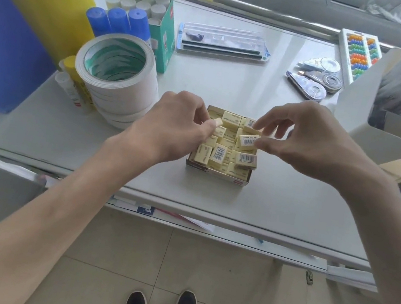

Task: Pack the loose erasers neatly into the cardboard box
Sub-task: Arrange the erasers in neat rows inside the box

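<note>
Pinched between thumb and fingertips, 1 small eraser [218, 122] sits in the grip of the left hand [175, 124] over the box's left edge. Opposite, the right hand [309, 140] holds a narrow grip on a barcoded eraser [248, 140], tilted above the others. Both hover over the cardboard box [217, 173], which rests near the front of the bench [278, 198], crowded with pale yellow erasers [217, 154] lying at mixed angles. Stacked tape rolls [117, 73] stand to the box's left.
</note>
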The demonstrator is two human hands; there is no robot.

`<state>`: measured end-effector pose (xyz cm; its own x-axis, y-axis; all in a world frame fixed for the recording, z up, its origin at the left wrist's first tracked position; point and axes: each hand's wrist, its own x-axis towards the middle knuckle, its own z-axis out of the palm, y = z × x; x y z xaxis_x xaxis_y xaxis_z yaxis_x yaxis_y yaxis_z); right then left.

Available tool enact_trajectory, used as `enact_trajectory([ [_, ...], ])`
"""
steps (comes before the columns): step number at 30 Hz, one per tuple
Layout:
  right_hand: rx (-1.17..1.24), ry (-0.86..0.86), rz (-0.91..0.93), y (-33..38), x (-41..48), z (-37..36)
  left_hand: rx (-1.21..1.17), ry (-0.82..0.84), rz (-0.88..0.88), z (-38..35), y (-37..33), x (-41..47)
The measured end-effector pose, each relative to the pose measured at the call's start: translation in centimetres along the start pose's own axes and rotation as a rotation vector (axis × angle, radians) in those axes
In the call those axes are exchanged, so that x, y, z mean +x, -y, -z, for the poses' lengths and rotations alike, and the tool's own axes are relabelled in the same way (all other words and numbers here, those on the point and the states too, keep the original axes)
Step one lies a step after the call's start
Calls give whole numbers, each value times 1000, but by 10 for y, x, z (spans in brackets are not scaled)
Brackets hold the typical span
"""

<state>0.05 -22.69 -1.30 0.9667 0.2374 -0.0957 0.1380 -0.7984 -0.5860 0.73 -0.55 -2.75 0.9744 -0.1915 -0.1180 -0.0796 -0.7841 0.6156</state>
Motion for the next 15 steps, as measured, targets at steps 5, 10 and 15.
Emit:
enact_trajectory([
  [5,-20,6,-4,-3,0,-2,43,-59,86,-6,1,2],
  [10,0,33,-15,-3,1,-5,-34,-83,132,-11,2,-2],
  [15,-1,39,-23,-4,2,-8,-28,-23,30,-14,-2,-3],
])
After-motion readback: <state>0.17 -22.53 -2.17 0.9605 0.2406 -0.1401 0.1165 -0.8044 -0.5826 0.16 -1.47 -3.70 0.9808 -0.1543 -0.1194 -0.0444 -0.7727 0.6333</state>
